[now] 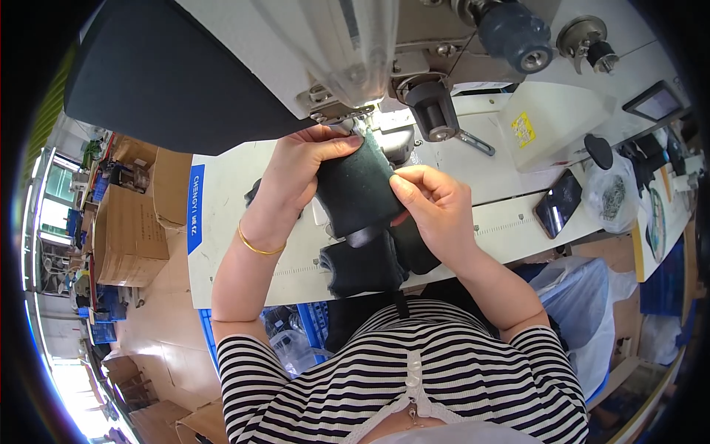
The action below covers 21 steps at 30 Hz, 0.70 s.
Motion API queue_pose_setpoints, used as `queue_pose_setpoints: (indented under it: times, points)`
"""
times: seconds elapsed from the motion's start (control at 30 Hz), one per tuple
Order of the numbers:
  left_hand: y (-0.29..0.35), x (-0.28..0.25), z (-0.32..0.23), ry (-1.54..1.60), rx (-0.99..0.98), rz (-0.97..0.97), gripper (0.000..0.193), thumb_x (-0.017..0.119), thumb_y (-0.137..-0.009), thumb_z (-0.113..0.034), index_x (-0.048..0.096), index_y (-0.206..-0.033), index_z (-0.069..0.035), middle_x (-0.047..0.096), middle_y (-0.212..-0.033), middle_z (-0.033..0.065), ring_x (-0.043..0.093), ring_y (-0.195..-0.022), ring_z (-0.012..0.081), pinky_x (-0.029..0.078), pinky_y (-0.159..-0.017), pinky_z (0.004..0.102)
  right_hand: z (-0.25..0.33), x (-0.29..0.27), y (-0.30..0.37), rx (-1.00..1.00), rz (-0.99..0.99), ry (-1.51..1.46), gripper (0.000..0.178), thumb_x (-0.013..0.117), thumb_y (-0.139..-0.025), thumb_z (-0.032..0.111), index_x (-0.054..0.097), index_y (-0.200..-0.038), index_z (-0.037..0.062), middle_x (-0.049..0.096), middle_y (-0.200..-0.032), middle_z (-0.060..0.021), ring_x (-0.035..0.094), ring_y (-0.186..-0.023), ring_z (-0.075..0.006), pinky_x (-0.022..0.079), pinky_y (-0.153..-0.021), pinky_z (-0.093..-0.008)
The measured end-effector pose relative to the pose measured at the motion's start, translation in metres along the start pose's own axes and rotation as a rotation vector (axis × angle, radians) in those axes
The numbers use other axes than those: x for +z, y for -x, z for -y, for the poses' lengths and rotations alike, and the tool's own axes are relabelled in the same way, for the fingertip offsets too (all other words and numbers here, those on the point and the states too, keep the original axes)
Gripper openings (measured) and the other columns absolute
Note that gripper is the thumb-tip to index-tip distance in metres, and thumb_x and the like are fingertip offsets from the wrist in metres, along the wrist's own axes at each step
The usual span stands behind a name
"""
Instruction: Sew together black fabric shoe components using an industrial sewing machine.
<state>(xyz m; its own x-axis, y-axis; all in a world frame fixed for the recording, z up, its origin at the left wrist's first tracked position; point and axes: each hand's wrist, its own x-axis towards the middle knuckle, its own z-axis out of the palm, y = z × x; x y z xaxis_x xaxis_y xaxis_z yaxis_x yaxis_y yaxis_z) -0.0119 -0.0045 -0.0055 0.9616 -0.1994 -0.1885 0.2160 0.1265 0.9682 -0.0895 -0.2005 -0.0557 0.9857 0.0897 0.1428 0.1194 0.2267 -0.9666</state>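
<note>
— Holding that dark green cloth [356, 189] up by the needle — why are both hands on it?

— So it stays flat. The left hand [299, 172] is closed over the cloth's top left edge, thumb on top and fingers tucked under. The right hand [433, 196] pinches the right edge between thumb and fingers. That way the piece is pulled snug between them.

— Where is the cloth, then?

— At the far edge of the white counter [222, 244], right under the sewing machine [347, 44]. Its top end sits close to the little metal foot [362, 118], and I think that is why it is held so high and so near.

— What hangs down below?

— More dark cloth [366, 266]. It drops over the near edge of the counter toward the person's striped shirt [414, 377]. A black strip shows just under the held piece.

— Anything else about?

— A gold bangle [259, 246] on the left wrist. Off to the right side of the counter lie a dark phone [560, 201] and a clear bag of small metal bits [612, 194], well apart from the hands. A pale plastic box [551, 122] sits near the far right edge. Brown cardboard boxes [126, 233] stand on the floor past the left edge.
</note>
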Motion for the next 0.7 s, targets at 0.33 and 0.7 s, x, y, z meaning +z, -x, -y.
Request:
queue_pose_setpoints:
  times: [0.33, 0.7]
  points:
    - [0.0008, 0.0019, -0.0013, -0.008, -0.001, -0.027, 0.011, 0.074, -0.081, 0.004, 0.069, -0.091, 0.003, 0.072, -0.088, 0.0130, 0.069, -0.078, 0.0173, 0.056, -0.075, 0.0296, -0.0006, 0.0036, 0.0026, -0.016, -0.005, -0.050, 0.020, 0.061, -0.098, 0.013, 0.068, -0.101, -0.0056, 0.070, -0.080, -0.0049, 0.065, -0.070, -0.0066, 0.057, -0.062, -0.0232]
    - [-0.0009, -0.0005, -0.0014, -0.003, -0.022, 0.002, 0.011, 0.072, -0.081, 0.006, 0.070, -0.090, 0.004, 0.071, -0.089, 0.0122, 0.068, -0.081, 0.0175, 0.055, -0.079, 0.0281, -0.0016, 0.0042, 0.0034, -0.010, 0.008, -0.034, 0.019, 0.060, -0.098, 0.012, 0.067, -0.103, -0.0050, 0.070, -0.080, -0.0040, 0.064, -0.071, -0.0052, 0.057, -0.063, -0.0225]
